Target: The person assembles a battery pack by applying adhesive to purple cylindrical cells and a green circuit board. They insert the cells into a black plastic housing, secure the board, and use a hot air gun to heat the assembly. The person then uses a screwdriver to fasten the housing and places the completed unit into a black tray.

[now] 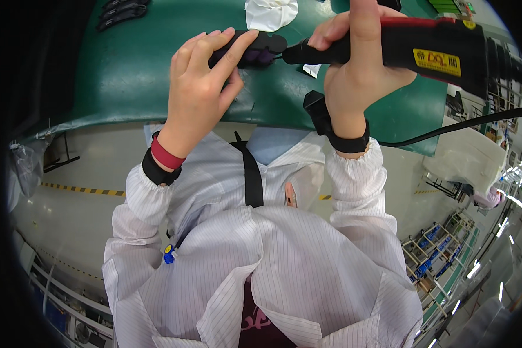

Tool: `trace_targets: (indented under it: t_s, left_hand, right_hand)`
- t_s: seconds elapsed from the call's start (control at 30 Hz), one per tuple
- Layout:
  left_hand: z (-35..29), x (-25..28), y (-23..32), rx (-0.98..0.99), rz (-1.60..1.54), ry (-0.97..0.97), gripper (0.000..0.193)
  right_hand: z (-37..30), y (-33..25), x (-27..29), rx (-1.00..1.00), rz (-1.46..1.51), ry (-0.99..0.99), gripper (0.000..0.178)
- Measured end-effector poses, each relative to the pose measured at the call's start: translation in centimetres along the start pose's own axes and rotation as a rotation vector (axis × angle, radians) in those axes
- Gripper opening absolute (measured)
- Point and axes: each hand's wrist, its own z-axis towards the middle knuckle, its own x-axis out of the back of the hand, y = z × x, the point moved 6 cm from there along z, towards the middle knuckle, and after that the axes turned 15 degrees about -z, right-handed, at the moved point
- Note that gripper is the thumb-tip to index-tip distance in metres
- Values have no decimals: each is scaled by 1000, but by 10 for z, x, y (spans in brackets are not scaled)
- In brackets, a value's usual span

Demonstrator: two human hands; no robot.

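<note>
My left hand [200, 81] is closed around a black elongated plastic part [274, 44], its fingers lying over the left portion and hiding it. Dark purple shows along the part's near side. In my right hand [359, 75] is an electric screwdriver [397, 46], black and red with a yellow label, held level and pointing left. The tip of its bit meets or nearly meets the right end of the black part; I cannot tell whether a screw is there. Both are over the green work table [127, 69].
A crumpled white cloth or bag [271, 13] lies behind the part. Several similar black parts [122, 14] sit at the far left. A small white packet [311, 70] is under the screwdriver's nose. A black cable [464, 123] runs along the right side.
</note>
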Motion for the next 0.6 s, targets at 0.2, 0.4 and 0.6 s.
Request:
trace_targets:
  t_s: [0.2, 0.4, 0.6]
  left_hand:
    - [2, 0, 0, -6, -4, 18, 62]
    - [1, 0, -1, 1, 4, 18, 61]
    - [1, 0, -1, -6, 0, 23, 60]
  right_hand:
    - [-4, -4, -4, 11, -33, 41, 15]
    - [11, 3, -7, 12, 31, -33, 16]
    - [7, 3, -8, 12, 63, -21, 14]
